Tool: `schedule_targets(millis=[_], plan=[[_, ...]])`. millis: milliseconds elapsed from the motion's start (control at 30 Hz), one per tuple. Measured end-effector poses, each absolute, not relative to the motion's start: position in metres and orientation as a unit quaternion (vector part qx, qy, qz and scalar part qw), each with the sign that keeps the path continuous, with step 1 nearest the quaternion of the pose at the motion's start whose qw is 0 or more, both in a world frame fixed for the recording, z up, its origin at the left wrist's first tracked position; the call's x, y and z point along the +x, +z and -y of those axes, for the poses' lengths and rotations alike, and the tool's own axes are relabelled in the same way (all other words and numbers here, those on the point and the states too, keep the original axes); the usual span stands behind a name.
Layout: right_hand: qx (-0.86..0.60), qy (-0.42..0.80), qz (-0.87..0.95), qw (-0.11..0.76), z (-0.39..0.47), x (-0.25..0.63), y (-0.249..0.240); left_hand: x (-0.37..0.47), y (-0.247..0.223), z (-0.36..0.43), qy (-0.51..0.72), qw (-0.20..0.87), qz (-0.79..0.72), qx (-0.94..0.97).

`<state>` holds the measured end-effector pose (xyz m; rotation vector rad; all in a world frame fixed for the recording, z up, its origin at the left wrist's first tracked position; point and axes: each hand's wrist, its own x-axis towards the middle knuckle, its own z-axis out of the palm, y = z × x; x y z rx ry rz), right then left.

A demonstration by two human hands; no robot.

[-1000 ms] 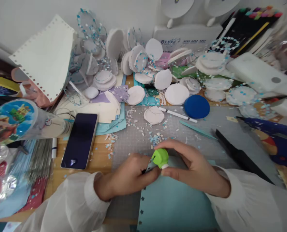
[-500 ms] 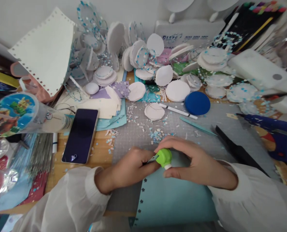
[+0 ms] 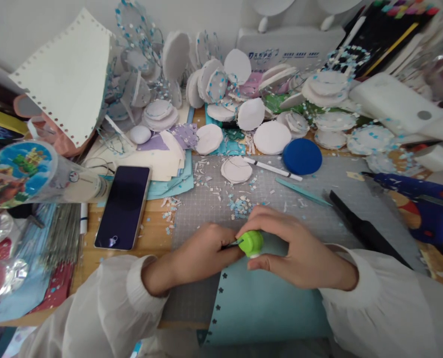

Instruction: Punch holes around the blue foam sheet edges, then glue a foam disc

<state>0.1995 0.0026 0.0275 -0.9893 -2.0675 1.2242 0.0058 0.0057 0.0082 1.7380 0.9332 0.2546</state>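
Right hand (image 3: 299,256) pinching the green punch (image 3: 252,243) over the blue sheet's (image 3: 266,303) edge, left hand (image 3: 202,258) clamping that edge so it stays flat.

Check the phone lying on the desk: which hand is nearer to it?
Left. The left hand sits just right of the phone, across a strip of bare wood. The right hand is farther right, beyond the green punch that both hands grip.

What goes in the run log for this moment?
left hand: holds blue paper | right hand: grips green punch at paper edge | phone left
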Motion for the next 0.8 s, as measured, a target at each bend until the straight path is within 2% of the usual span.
schedule_targets(millis=[533,600,733,800], plan=[[-0.375,0.412,0.777,0.293,-0.005,0.199,0.018,0.0,0.012,-0.003,0.155,0.548,-0.396,0.72],[-0.369,0.411,0.78,0.293,-0.004,0.198,0.017,-0.002,0.011,-0.004,0.175,0.507,-0.382,0.753],[-0.368,0.4,0.79,0.283,-0.002,0.195,0.012,-0.003,0.006,-0.004,0.223,0.347,-0.35,0.841],[-0.367,0.391,0.797,0.279,-0.001,0.194,0.011,-0.002,0.004,-0.003,0.242,0.311,-0.334,0.856]])
